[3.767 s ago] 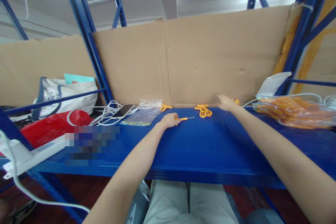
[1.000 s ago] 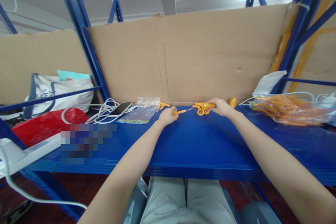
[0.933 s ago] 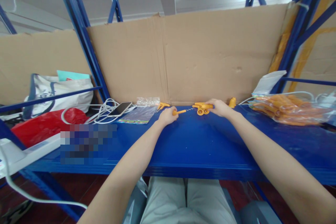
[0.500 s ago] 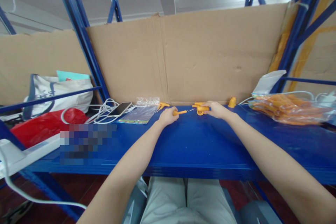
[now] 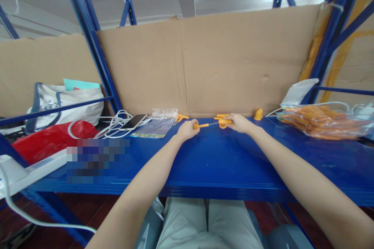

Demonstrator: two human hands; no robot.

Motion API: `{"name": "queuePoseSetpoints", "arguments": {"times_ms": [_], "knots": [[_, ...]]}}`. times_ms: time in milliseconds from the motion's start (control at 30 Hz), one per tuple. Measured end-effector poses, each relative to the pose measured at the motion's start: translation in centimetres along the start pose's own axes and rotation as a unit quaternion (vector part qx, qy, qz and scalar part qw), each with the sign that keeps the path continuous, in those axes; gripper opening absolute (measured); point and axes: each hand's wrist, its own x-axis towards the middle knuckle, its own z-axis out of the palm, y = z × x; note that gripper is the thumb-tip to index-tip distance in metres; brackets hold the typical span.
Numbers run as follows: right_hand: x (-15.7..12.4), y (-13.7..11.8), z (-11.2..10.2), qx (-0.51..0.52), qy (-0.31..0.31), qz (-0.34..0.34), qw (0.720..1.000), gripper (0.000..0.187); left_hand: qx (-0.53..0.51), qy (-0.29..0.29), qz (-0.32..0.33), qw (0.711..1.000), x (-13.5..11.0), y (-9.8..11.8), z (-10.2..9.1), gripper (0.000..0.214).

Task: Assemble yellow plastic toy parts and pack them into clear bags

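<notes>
My left hand (image 5: 187, 130) is closed on a corkscrew (image 5: 203, 125) with an orange threaded shaft. Its thin metal spiral (image 5: 214, 123) points right, and the fingers hide its left end. My right hand (image 5: 238, 122) grips an orange plastic cylinder (image 5: 225, 122) near the spiral's tip; whether the two touch I cannot tell. Beside those fingers lie an orange bar (image 5: 221, 117) and a rounded orange piece (image 5: 223, 127). Behind my left hand, an orange T-shaped handle (image 5: 182, 116) with a metal spiral rests by the cardboard.
An orange bell-shaped cap (image 5: 258, 114) stands right of my right hand. Farther right is a clear bag of orange parts (image 5: 324, 120). At left lie a flat clear bag (image 5: 157, 126), a phone (image 5: 133, 121), white cables (image 5: 113, 127) and a red bag (image 5: 55, 140). Cardboard (image 5: 233, 62) walls the back.
The corkscrew in my left hand has shifted very slightly right. My right hand and its cylinder have barely moved.
</notes>
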Motion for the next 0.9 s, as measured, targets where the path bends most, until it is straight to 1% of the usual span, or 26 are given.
{"name": "queuePoseSetpoints", "arguments": {"times_ms": [67, 133, 233, 333, 433, 533, 733, 833, 900], "knots": [[0.0, 0.1, 0.0, -0.008, 0.003, 0.008, 1.000, 0.029, 0.000, 0.002, 0.003, 1.000, 0.0, 0.0, 0.0, 0.028], [0.0, -0.1, 0.0, -0.010, 0.004, -0.001, 1.000, 0.030, -0.007, 0.004, 0.007, 1.000, 0.0, 0.1, 0.0, 0.027], [0.2, -0.8, 0.3, 0.009, 0.009, -0.037, 0.999, 0.032, -0.023, 0.008, 0.020, 1.000, -0.1, 0.5, -0.1, 0.027], [0.5, -1.7, 0.9, 0.031, 0.024, -0.073, 0.997, 0.034, -0.032, 0.019, 0.050, 0.998, -0.3, 1.2, -0.3, 0.026], [0.7, -2.4, 1.2, 0.039, 0.026, -0.091, 0.995, 0.034, -0.035, 0.037, 0.071, 0.996, -0.4, 1.5, -0.4, 0.024], [0.6, -2.7, 1.0, 0.054, 0.017, -0.089, 0.994, 0.034, -0.031, 0.046, 0.075, 0.996, -0.4, 1.4, -0.3, 0.023], [0.7, -2.6, 0.9, 0.072, 0.008, -0.078, 0.994, 0.035, -0.012, 0.042, 0.090, 0.995, -0.4, 1.1, 0.0, 0.024], [0.9, -2.5, 1.3, 0.127, -0.005, -0.059, 0.990, 0.034, 0.002, 0.047, 0.098, 0.994, -0.4, 1.1, 0.0, 0.025], [0.9, -2.2, 1.7, 0.185, -0.010, -0.030, 0.982, 0.034, -0.001, 0.056, 0.102, 0.993, -0.4, 1.1, 0.0, 0.025]]}}
